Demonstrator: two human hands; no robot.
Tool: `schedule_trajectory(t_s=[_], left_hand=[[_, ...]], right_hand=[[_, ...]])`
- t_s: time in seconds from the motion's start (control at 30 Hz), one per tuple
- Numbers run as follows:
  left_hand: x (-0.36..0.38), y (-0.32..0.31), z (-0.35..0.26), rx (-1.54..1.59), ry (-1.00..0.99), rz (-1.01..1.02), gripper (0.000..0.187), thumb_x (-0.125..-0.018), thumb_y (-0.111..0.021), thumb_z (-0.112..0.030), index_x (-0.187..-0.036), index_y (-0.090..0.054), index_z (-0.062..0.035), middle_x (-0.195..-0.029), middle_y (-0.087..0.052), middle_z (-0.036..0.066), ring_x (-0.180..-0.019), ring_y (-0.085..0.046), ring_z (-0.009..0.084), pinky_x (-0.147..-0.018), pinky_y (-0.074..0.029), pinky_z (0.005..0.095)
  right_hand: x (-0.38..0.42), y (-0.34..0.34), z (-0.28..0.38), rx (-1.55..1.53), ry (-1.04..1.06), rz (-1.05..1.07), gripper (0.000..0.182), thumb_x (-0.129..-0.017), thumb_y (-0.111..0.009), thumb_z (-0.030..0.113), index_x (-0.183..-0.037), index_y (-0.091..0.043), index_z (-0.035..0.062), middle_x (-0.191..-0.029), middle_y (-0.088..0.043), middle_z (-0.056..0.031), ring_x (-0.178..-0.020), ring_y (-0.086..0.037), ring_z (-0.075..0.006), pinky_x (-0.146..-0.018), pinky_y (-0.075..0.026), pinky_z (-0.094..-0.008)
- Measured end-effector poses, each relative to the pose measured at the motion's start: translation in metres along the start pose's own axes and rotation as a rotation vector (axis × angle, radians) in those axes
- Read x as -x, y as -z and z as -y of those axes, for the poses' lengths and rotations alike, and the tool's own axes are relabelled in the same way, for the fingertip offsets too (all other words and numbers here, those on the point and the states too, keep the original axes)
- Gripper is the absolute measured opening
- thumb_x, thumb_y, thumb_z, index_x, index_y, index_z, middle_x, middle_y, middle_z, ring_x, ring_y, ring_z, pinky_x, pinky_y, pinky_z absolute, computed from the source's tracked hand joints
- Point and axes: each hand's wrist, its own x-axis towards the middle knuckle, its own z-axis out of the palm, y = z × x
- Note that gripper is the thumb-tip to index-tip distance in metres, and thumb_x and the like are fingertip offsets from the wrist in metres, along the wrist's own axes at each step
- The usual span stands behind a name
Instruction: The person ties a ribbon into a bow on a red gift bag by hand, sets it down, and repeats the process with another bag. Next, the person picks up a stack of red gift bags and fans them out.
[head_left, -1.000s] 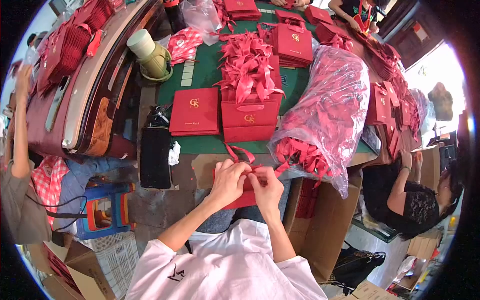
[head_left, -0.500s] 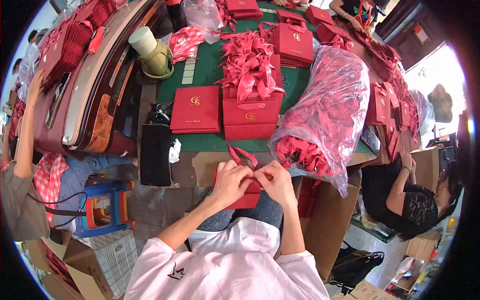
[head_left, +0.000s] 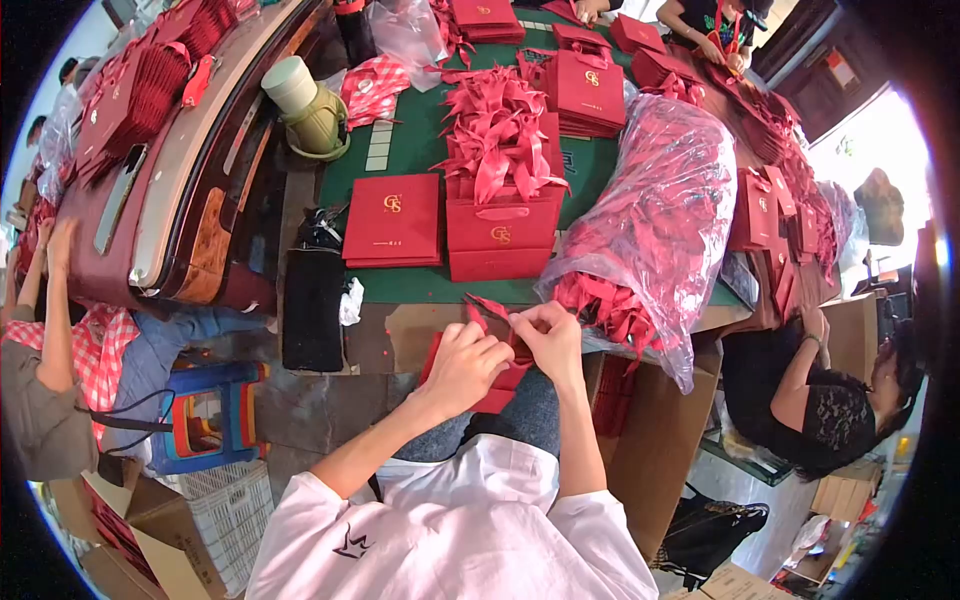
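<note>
Over my lap, a small red bag [head_left: 495, 396] is held at the table's front edge. My left hand [head_left: 468, 368] is closed on the bag's upper part. My right hand [head_left: 548, 338] pinches a red ribbon [head_left: 488, 306] at the bag's top; the ribbon's loose end rises between my hands. Beyond them stands a row of red bags [head_left: 502, 240] topped with ribbon bows [head_left: 500, 130]. Left of that row lies a flat stack of red bags [head_left: 393, 222]. A clear plastic sack of red ribbons [head_left: 650, 220] rests to the right.
A green thermos [head_left: 308, 115] and a black pouch [head_left: 312, 310] are at the left of the green table [head_left: 400, 288]. An open cardboard box [head_left: 665, 440] stands right of my lap. People sit at both sides; a blue stool [head_left: 205, 415] is at left.
My hands have shifted slightly, and the bag between them has tilted. The ribbon end has changed shape. At the left, the other person's arm has moved down, away from the piled bags.
</note>
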Motion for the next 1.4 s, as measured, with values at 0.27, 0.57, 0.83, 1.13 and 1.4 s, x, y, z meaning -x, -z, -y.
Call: schedule_trajectory(t_s=[0.27,0.57,0.83,1.13,1.4], left_hand=[[-0.006,0.006,0.01,0.074,0.184,-0.014,0.016,-0.078,-0.077,-0.017,-0.087,-0.065,-0.0131,-0.083,-0.067,-0.001,-0.085,-0.056,0.0223,-0.084,-0.037,0.0387],[-0.007,-0.018,0.036,-0.025,0.278,-0.046,0.019,-0.078,-0.073,-0.013,-0.094,-0.062,-0.0111,-0.094,-0.066,0.004,-0.091,-0.055,0.0261,-0.083,-0.037,0.0419],[-0.003,0.005,-0.014,0.183,-0.017,-0.096,0.052,-0.074,-0.064,-0.002,-0.126,-0.059,-0.0052,-0.125,-0.059,0.014,-0.111,-0.054,0.0366,-0.099,-0.042,0.0466],[0.037,0.013,-0.044,0.36,0.381,-0.206,0.041,-0.083,-0.076,-0.015,-0.119,-0.058,-0.0047,-0.112,-0.062,0.012,-0.086,-0.062,0.0206,-0.069,-0.05,0.032],[0.074,-0.015,-0.052,1.009,0.725,0.18,0.023,-0.094,-0.068,-0.02,-0.109,-0.065,-0.0034,-0.082,-0.066,0.003,-0.066,-0.056,0.0078,-0.06,-0.045,0.0276]], right_hand=[[0.027,0.04,0.019,0.524,0.426,-0.033,0.019,-0.079,-0.079,0.021,-0.084,-0.072,0.0045,-0.089,-0.065,-0.0091,-0.087,-0.062,-0.0292,-0.08,-0.047,-0.0411],[0.073,0.064,0.033,0.504,0.218,0.138,0.014,-0.08,-0.074,0.017,-0.083,-0.066,0.0058,-0.073,-0.063,-0.0105,-0.07,-0.063,-0.0328,-0.069,-0.05,-0.0411],[0.067,0.028,0.037,0.278,0.253,0.037,0.007,-0.086,-0.068,0.008,-0.09,-0.067,0.0035,-0.08,-0.067,-0.0172,-0.068,-0.066,-0.0334,-0.06,-0.051,-0.0388],[0.059,0.011,0.034,-0.153,-0.068,0.032,0.012,-0.092,-0.064,0.008,-0.101,-0.068,-0.0005,-0.068,-0.062,-0.0081,-0.062,-0.055,-0.0067,-0.056,-0.045,-0.0272],[0.061,-0.02,0.044,-0.12,-0.009,-0.057,0.011,-0.091,-0.064,0.007,-0.098,-0.066,-0.0009,-0.067,-0.062,-0.008,-0.06,-0.053,-0.0073,-0.056,-0.045,-0.0273]])
